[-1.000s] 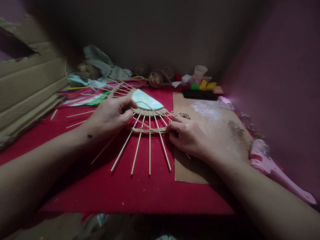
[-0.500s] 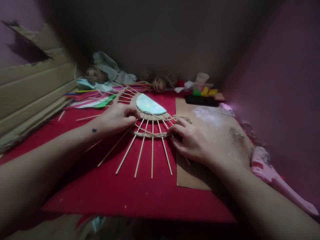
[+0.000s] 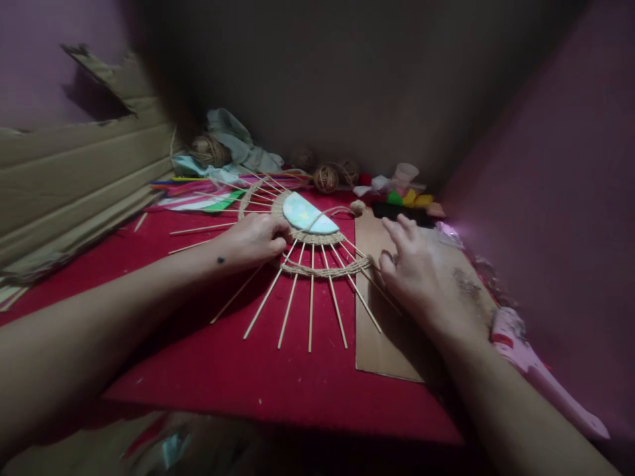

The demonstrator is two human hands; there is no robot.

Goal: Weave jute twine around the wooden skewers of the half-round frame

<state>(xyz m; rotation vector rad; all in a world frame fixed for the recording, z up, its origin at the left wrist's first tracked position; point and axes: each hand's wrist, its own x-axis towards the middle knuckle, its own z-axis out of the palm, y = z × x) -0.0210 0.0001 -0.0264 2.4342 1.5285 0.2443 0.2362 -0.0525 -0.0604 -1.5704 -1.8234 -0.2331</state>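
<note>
LEFT: your left hand (image 3: 258, 239) reached in knuckles-up, thumb and fingers curled close, just left of the light-blue half-disc (image 3: 308, 215); what they clamped, I could not tell | RIGHT: your right hand (image 3: 411, 264) hovered right of the half-disc, fingers apart | FAN: the stick-and-twine fan (image 3: 317, 272) lay around the half-disc's curved edge

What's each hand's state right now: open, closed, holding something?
Left hand: closed at the woven stick piece; what it pinches is hidden.
Right hand: open, nothing visibly held, beside the right end of the outer twine band.
</note>
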